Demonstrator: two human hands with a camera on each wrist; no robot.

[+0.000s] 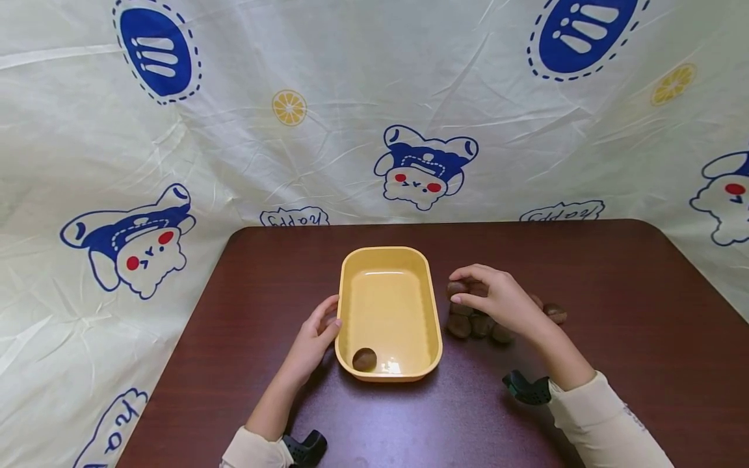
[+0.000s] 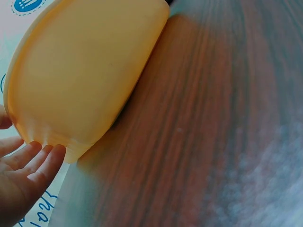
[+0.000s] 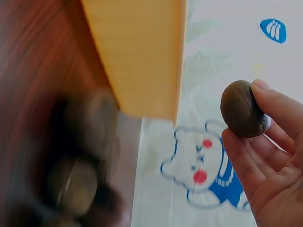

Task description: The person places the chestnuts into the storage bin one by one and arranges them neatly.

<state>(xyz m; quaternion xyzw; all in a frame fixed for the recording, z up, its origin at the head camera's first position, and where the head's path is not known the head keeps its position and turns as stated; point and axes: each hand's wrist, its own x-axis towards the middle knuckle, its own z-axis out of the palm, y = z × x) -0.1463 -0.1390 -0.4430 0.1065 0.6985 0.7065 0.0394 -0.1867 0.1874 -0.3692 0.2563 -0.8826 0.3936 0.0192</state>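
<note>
A yellow rectangular tray [image 1: 389, 305] with rounded corners stands on the table. One brown chestnut [image 1: 365, 360] lies inside it, at the near left corner. My left hand [image 1: 313, 338] is at the tray's left side, fingertips touching the outer wall [image 2: 85, 71] and thumb at the rim. Right of the tray, my right hand [image 1: 497, 299] pinches a dark brown chestnut [image 3: 241, 109] between thumb and fingers. In the right wrist view, that chestnut is raised above a pile of chestnuts [image 1: 459, 326]. The hand partly hides the pile in the head view.
Another chestnut [image 1: 554, 313] lies at the pile's right end. Both wrists carry dark straps [image 1: 529, 388]. The dark brown table [image 1: 632, 286] ends in rounded far corners, and a pale printed sheet [image 1: 333, 162] hangs behind it.
</note>
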